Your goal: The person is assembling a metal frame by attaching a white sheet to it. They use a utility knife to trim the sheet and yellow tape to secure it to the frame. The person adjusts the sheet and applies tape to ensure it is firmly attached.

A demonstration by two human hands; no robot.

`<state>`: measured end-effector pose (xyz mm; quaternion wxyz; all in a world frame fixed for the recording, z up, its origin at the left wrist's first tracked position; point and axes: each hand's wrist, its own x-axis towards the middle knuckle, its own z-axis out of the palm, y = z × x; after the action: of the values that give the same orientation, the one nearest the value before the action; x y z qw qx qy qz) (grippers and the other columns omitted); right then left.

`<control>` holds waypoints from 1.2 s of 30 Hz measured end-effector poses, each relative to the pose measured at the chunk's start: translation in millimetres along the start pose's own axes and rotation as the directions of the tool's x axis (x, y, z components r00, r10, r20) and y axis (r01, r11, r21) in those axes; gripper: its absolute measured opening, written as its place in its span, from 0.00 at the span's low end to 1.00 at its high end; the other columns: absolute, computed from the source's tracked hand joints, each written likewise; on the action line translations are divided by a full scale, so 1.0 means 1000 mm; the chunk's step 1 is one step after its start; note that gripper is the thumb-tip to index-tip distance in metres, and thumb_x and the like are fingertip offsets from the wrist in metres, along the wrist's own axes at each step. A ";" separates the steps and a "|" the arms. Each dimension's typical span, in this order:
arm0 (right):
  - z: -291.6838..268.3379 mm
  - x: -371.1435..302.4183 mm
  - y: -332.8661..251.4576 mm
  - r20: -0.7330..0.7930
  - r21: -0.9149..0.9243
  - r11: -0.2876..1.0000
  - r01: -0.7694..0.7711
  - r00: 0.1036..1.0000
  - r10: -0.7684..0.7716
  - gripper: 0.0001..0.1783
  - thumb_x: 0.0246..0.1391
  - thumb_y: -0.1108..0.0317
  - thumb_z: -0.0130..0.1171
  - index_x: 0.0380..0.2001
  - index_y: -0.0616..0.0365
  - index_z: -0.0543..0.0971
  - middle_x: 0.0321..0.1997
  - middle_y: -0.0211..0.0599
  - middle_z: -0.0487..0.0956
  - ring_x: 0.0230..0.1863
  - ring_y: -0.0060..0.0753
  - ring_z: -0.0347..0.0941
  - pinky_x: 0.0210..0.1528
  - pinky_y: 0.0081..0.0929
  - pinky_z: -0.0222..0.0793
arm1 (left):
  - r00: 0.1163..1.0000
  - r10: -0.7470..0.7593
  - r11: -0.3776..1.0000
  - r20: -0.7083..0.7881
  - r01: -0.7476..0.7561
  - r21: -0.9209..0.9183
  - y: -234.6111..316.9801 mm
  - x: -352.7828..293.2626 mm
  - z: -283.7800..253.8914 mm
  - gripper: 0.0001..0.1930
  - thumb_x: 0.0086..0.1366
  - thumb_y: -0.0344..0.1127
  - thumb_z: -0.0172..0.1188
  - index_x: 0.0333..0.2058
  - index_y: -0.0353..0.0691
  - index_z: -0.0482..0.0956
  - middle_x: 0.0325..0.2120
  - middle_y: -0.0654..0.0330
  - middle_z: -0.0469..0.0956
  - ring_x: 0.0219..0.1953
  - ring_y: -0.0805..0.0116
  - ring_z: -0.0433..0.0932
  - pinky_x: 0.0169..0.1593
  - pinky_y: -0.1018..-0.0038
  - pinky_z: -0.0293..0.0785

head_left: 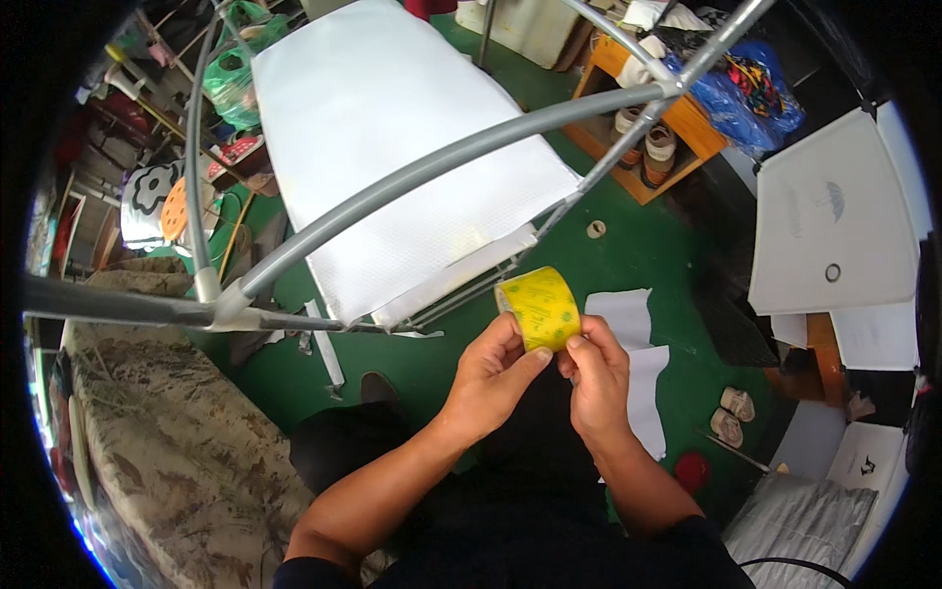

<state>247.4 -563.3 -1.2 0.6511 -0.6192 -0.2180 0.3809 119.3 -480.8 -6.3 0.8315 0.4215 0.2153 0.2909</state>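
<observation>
A wide yellow roll of packing tape [540, 307] with green marks is held up in front of me, tilted a little. My left hand [491, 378] grips its lower left edge, the thumb lying along the bottom. On the other side, my right hand [597, 378] pinches the lower right edge between thumb and curled fingers. Whether the tape's loose end is lifted cannot be made out. Just beyond the roll lies a white padded sheet [383, 128] over a metal frame, and white paper pieces [633, 363] rest on the floor at the right.
Grey metal tubes [442, 162] cross above the white sheet and meet at joints. A brown patterned cover [177, 422] fills the left side. An orange wooden cabinet [643, 118] with shoes stands far right. White boxes [824, 216] stand at the right edge. A small ring [596, 229] lies on the green floor.
</observation>
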 end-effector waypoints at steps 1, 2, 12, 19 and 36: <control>0.001 -0.001 0.001 0.008 0.004 1.000 0.024 1.000 -0.024 0.14 0.65 0.74 0.49 0.49 0.65 0.81 0.35 0.27 0.74 0.31 0.18 0.65 0.35 0.19 0.60 | 1.000 -0.004 1.000 -0.012 0.004 -0.014 0.001 0.001 -0.001 0.16 0.73 0.18 0.55 0.57 0.34 0.74 0.54 0.58 0.80 0.57 0.70 0.78 0.64 0.71 0.72; 0.001 -0.002 0.002 0.015 0.009 0.999 0.048 0.999 -0.049 0.14 0.65 0.75 0.49 0.48 0.65 0.81 0.36 0.27 0.74 0.31 0.18 0.65 0.35 0.19 0.60 | 1.000 -0.008 1.000 -0.023 0.007 -0.029 0.002 0.001 -0.001 0.15 0.74 0.19 0.56 0.57 0.34 0.74 0.53 0.58 0.81 0.57 0.70 0.78 0.63 0.70 0.72; 0.002 -0.007 0.001 0.023 -0.091 0.980 0.176 0.984 -0.174 0.16 0.64 0.78 0.50 0.51 0.68 0.80 0.48 0.31 0.75 0.35 0.17 0.66 0.38 0.20 0.64 | 0.998 -0.035 0.990 -0.044 0.029 -0.137 0.000 0.000 -0.002 0.17 0.72 0.18 0.59 0.57 0.36 0.74 0.54 0.56 0.82 0.56 0.70 0.81 0.64 0.71 0.75; 0.004 -0.009 0.003 0.121 0.009 0.999 0.032 0.992 -0.033 0.20 0.65 0.78 0.57 0.59 0.67 0.70 0.55 0.37 0.75 0.53 0.25 0.75 0.59 0.28 0.71 | 1.000 -0.009 1.000 0.028 0.008 0.024 -0.004 0.000 0.003 0.21 0.70 0.14 0.56 0.59 0.35 0.71 0.57 0.56 0.80 0.60 0.68 0.79 0.66 0.69 0.73; -0.012 -0.008 0.005 0.116 -0.159 0.969 0.189 0.978 -0.171 0.23 0.59 0.81 0.58 0.59 0.69 0.76 0.52 0.35 0.75 0.43 0.19 0.72 0.43 0.16 0.68 | 0.986 -0.164 0.955 0.033 0.167 -0.244 0.017 0.002 0.003 0.23 0.70 0.14 0.54 0.61 0.38 0.69 0.58 0.55 0.79 0.61 0.65 0.79 0.66 0.66 0.75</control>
<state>250.8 -577.3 -5.9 0.6161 -0.6297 -0.3378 0.3313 117.1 -473.3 9.3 0.9000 0.2973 0.2069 0.2424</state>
